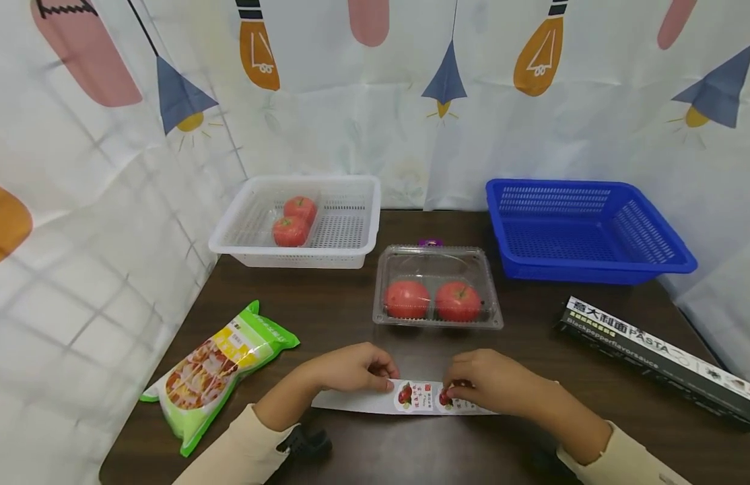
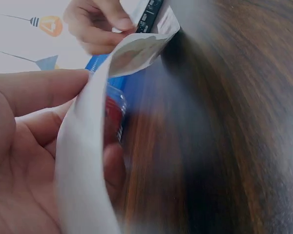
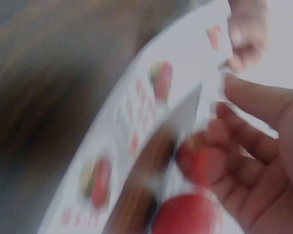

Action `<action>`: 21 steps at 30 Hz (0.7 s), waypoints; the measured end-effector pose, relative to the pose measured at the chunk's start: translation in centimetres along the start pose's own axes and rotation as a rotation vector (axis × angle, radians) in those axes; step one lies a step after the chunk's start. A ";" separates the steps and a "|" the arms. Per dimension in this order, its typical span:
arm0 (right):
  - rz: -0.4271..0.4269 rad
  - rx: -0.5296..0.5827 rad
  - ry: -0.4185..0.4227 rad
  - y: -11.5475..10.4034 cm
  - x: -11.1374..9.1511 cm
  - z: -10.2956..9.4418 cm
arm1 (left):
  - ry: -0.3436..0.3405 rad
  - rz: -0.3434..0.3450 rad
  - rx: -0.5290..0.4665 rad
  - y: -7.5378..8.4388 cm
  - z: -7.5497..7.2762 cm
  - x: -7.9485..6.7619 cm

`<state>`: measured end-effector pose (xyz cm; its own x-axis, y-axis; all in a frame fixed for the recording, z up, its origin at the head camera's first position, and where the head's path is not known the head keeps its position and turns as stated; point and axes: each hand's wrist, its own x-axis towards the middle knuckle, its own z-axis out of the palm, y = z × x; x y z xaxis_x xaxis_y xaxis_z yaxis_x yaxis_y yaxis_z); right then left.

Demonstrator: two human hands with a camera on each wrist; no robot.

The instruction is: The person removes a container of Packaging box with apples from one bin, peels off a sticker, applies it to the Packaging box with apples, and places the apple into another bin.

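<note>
"What's on the dark tbl (image 1: 335,289)? Containers 1st."

"Blue basket (image 1: 599,271), back R, slotted floor in view. White basket (image 1: 296,258), back L — two tomatoes (image 1: 290,232) in it, in clear plastic. Clear box (image 1: 444,264) w/ lid down stands mid-tbl, two more tomatoes (image 1: 406,300) side by side inside."

"Edges, room?"

"Pasta box (image 1: 660,364) slants along the R side, green-and-white bag (image 1: 220,370) lies nr the L edge. Bare wood shows btwn bag and clear box, also btwn clear box and pasta box."

"And the label strip (image 1: 405,403)?"

"Front of the clear box, just apart from it, printed labels up. L wrist view shows it bowed."

"Fingers?"

"L hand (image 1: 357,369): thumb and fingers clamped on the strip. R hand (image 1: 493,380): fingertips together, pinching it farther R — its wrist view's blurred."
</note>
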<state>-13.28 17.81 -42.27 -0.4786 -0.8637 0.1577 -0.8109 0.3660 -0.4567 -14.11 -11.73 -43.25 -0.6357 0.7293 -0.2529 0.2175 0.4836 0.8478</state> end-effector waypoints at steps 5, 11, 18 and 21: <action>-0.309 -0.127 0.233 -1.1 2.9 1.7 | -0.034 0.019 -0.134 0.0 -0.1 0.0; -0.365 -0.159 0.282 -1.1 4.3 2.5 | -0.082 0.057 -0.310 -0.1 0.1 0.5; -0.399 -0.149 0.332 -0.6 4.9 2.6 | -0.127 0.069 -0.472 -0.5 -0.1 0.7; -0.404 -0.159 0.306 -0.7 5.0 2.4 | -0.132 0.063 -0.521 -0.5 -0.2 0.7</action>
<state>-14.26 12.38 -43.28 -0.1746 -0.8147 0.5530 -0.9806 0.0932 -0.1723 -14.78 -11.59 -43.74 -0.5280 0.8196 -0.2224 -0.1658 0.1573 0.9735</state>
